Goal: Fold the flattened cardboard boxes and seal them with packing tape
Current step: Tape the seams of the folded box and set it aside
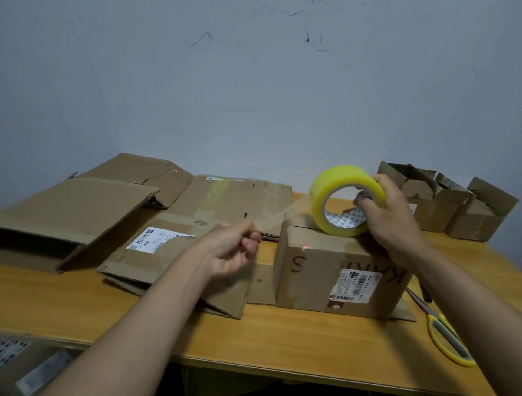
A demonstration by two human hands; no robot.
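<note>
Your bench (296, 330) carries flat boxes (149, 239) across its left half and back edge, light, stiff sheets that bend only along their creases, so take them by the flap edges. The folded box (332, 273) stands near the front right, brown, labelled, hollow and easily pushed; hold it down when you press tape on. Two more boxes (456, 206) sit at the back right corner with flaps open. The roll (346, 201), yellow with a wide core, rests on edge on the box top; your right hand (387, 215) grips it, fingers curled through the core. Your left hand (232, 250) pinches the tape (274, 217), a thin, clear, sticky strip drawn taut leftward; keep it from folding onto itself. Scissors (445, 330) lie at the front right edge.
</note>
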